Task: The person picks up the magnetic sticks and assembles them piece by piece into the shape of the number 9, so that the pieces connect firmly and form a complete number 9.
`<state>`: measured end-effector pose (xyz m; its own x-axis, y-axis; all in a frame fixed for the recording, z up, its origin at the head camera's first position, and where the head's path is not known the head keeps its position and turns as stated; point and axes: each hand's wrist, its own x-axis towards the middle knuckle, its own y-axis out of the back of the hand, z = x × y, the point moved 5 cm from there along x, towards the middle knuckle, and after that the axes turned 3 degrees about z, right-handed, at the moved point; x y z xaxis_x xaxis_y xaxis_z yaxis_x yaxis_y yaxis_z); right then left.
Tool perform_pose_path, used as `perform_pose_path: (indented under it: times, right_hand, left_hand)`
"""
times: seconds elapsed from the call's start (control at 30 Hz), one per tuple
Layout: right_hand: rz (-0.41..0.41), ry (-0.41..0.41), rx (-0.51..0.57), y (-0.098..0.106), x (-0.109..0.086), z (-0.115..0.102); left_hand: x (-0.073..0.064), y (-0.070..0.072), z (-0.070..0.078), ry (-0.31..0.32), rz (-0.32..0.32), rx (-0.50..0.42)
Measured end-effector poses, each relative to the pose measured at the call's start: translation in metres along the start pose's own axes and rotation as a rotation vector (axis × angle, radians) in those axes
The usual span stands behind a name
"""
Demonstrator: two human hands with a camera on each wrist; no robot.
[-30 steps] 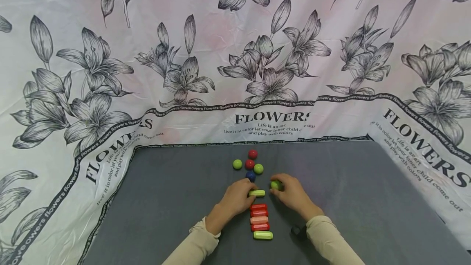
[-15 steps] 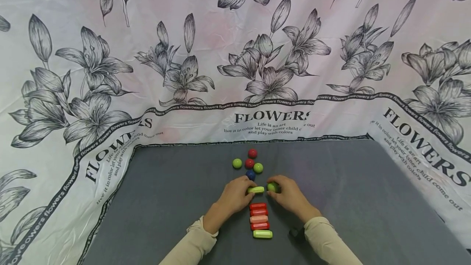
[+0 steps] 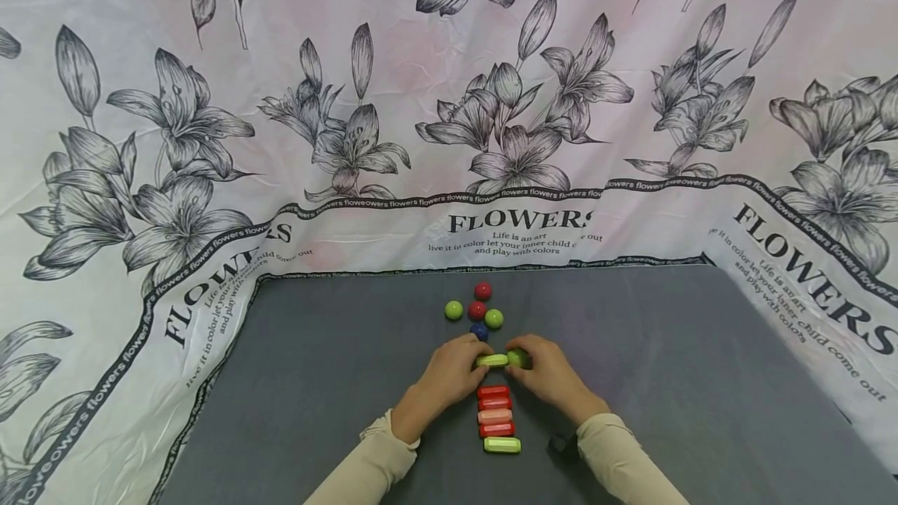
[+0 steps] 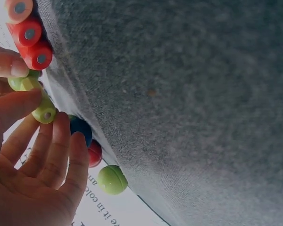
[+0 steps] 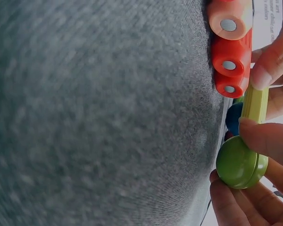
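Observation:
My left hand (image 3: 451,371) pinches a yellow-green magnetic rod (image 3: 493,361) between thumb and fingers; its end shows a round metal disc in the left wrist view. A glossy green ball (image 5: 238,162), ringed by a seam, is held by my right hand (image 3: 554,375), thumb on top and fingers beneath. The ball sits right at the rod's right end. Just beyond my left fingertips lies a dark blue ball (image 3: 479,331). Toward me are two red rods (image 3: 494,397) side by side, then a pink rod (image 3: 495,416), another red rod (image 3: 496,430) and a yellow-green rod (image 3: 502,445).
Behind the hands, on the grey cloth-covered table (image 3: 337,333), lie two red balls (image 3: 477,311) and two green balls (image 3: 454,310). A small black object (image 3: 563,446) shows by the right sleeve. A white flower-printed curtain (image 3: 365,232) encloses the table's back and sides.
My right hand has moved left with the green ball, bringing it to the rod's end. The rod in my left hand has shifted slightly away from me.

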<state>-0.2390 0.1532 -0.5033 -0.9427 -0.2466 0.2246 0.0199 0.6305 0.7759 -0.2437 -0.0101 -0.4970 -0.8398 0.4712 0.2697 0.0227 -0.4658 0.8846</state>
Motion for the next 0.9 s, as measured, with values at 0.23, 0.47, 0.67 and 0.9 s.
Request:
perform_pose_path:
  times: [0.23,0.47,0.67,0.9]
  right_hand:
    - [-0.009,-0.007,0.0,-0.002,-0.001,0.0]
    - [-0.03,-0.025,-0.019,-0.005,-0.003,0.0]
    - [-0.018,-0.007,-0.051,-0.008,-0.001,-0.001]
    - [-0.018,0.031,-0.073,-0.011,0.001,-0.005]
  left_hand:
    - [0.001,-0.001,0.001,0.013,-0.009,0.01]
    - [0.001,-0.003,0.001,0.017,-0.022,0.009]
    - [0.002,-0.005,0.0,0.012,-0.018,0.005]
    - [0.003,-0.005,0.003,-0.007,-0.003,0.008]
